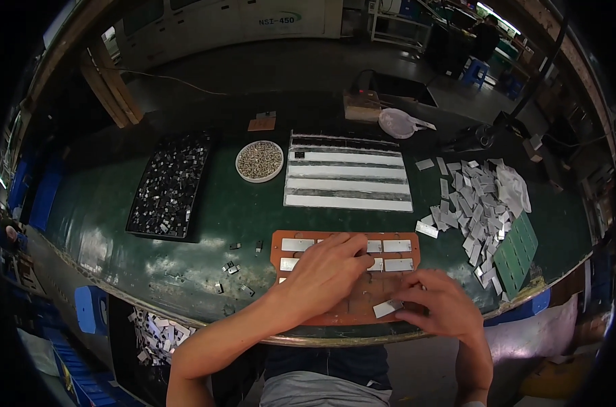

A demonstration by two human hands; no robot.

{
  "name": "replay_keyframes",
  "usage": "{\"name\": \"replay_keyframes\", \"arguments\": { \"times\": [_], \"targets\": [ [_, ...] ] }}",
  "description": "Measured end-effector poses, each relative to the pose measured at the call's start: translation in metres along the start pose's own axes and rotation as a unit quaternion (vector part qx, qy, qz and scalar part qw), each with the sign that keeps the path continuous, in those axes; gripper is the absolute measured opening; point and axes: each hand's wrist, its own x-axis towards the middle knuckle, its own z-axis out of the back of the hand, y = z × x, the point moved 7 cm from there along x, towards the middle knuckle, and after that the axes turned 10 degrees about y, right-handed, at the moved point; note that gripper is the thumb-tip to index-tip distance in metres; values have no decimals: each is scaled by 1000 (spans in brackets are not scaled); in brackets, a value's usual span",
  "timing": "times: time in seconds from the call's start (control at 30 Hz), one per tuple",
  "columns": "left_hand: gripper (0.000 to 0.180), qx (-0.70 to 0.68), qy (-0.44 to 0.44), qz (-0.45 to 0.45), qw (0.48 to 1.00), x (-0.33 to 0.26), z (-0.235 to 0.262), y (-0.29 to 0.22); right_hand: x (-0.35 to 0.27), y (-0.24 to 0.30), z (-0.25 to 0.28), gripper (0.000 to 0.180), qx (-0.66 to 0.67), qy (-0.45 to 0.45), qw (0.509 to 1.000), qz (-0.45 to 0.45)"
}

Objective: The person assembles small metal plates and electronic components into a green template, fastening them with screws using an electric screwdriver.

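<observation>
An orange-brown fixture board (pixel 276 254) lies at the table's front edge, with flat silver metal plates (pixel 397 245) set in rows on it. My left hand (pixel 328 268) reaches over the board, its fingers bent and drawn together beside the plates in the right-hand columns; what they hold, if anything, is hidden. Between thumb and fingers, my right hand (pixel 438 303) pinches a loose metal plate (pixel 387 309) over the board's lower right part. My left forearm and hand cover several places on the board.
Loose metal plates (pixel 467 203) are heaped at the right beside a green panel (pixel 517 254). A white-striped board (pixel 347 183) lies beyond the fixture. Farther left are a round dish of small metal parts (pixel 259 161) and a black tray of black components (pixel 169 183). Several components (pixel 231 267) lie loose.
</observation>
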Motion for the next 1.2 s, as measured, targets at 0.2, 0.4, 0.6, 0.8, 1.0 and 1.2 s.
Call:
{"name": "replay_keyframes", "arguments": {
  "times": [0.2,0.4,0.6,0.8,1.0,1.2],
  "targets": [
    [21,5,-3,-29,1000,5,-3,-2,-5,-2,-1,15,-20,-36,999,26],
    [13,-9,-9,-45,999,9,3,-2,-13,7,-4,17,-119,-77,987,69],
    [12,-37,-31,-58,997,27,-3,-13,-17,5,0,19,-186,-150,969,60],
    [10,15,-25,-51,998,35,-14,-20,-11,-4,-3,15,-255,-81,963,24],
    [11,24,-63,-68,995,35,-15,-24,-3,-3,-3,12,-216,-66,974,4],
    [12,12,-28,-64,997,36,-16,-18,-7,-35,14,20,-33,-189,981,-36]
  ]
}}
